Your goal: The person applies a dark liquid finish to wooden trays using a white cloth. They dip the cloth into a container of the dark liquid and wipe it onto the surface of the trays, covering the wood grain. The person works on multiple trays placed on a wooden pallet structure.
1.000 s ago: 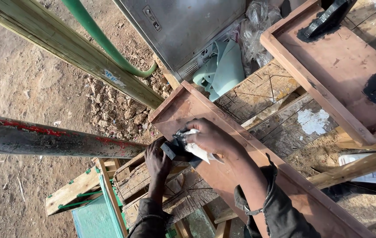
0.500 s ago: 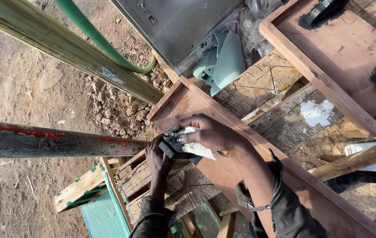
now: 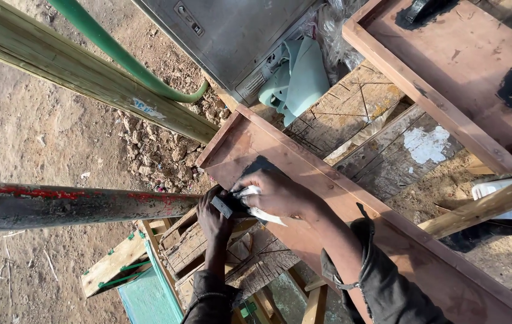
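Our right hand presses down with fingers curled over a crumpled white cloth on the edge of the long reddish-brown wooden panel with a raised rim. Our left hand, just beside it, pinches a small dark flat metal piece against that edge. A rusty red-streaked metal pole runs off beyond the left hand.

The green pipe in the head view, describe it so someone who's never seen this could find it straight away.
Start at the grey metal cabinet along the top edge. Left of it, the green pipe runs down from the top and curls up in a hook beside the long pale wooden beam. It is the only round, bright green thing there.
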